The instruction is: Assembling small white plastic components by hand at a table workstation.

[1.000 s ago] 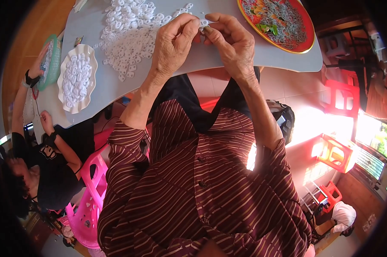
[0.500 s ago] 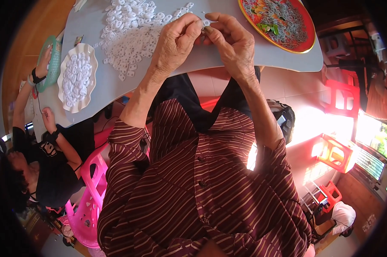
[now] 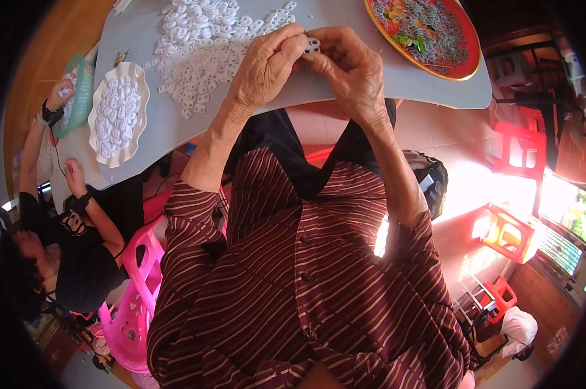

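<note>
My left hand [image 3: 267, 68] and my right hand [image 3: 350, 74] meet over the table's near edge, fingers curled and thumbs pressed in. Pinched between their fingertips is a small white plastic piece with holes [image 3: 312, 46]; whether another part is joined to it is hidden by my fingers. Just beyond and left of my hands lies a heap of thin flat white plastic pieces [image 3: 199, 74]. Behind that heap, thicker white oval pieces [image 3: 199, 24] are piled up.
A red tray [image 3: 472, 55] of thin grey metal bits stands at the right. A wavy-rimmed dish [image 3: 142, 107] of white pieces sits on the grey table [image 3: 429, 87] at left. A co-worker's hand [image 3: 60, 94] is at a green basket [image 3: 80, 107]. Red stools [image 3: 523, 149] stand right.
My fingertips have shifted slightly down and closer together, and the white piece between them now shows its holed face. The co-worker's upper hand has moved a little lower at the basket.
</note>
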The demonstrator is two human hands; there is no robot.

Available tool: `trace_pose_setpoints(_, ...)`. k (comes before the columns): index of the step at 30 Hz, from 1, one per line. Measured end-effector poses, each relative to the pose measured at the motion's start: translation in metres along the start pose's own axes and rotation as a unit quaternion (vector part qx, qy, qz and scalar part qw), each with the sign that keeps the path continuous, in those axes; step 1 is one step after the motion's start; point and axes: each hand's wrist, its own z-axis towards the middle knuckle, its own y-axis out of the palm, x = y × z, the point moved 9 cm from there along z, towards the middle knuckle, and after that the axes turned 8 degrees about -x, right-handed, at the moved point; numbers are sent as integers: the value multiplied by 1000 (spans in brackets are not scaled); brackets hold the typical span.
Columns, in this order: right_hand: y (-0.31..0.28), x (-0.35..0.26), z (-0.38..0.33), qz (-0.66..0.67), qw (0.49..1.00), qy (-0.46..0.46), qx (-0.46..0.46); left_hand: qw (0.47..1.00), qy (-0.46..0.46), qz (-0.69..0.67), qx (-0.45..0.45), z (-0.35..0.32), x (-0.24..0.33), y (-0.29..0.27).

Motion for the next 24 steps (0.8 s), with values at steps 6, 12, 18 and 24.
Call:
trace_pose_setpoints(6,0,-12,-2,-87,996,-26,14,999,-23,22,-42,0,-4,4)
trace_pose_setpoints(12,0,-16,-4,-110,993,-38,10,998,-23,10,-50,-1,-1,7)
trace_pose_setpoints(18,1,-17,-6,-119,992,-48,3,997,-4,29,-77,-2,-1,11)
trace_pose_setpoints(24,-3,-18,-4,-99,993,-62,26,990,-93,-29,-101,1,-10,12)
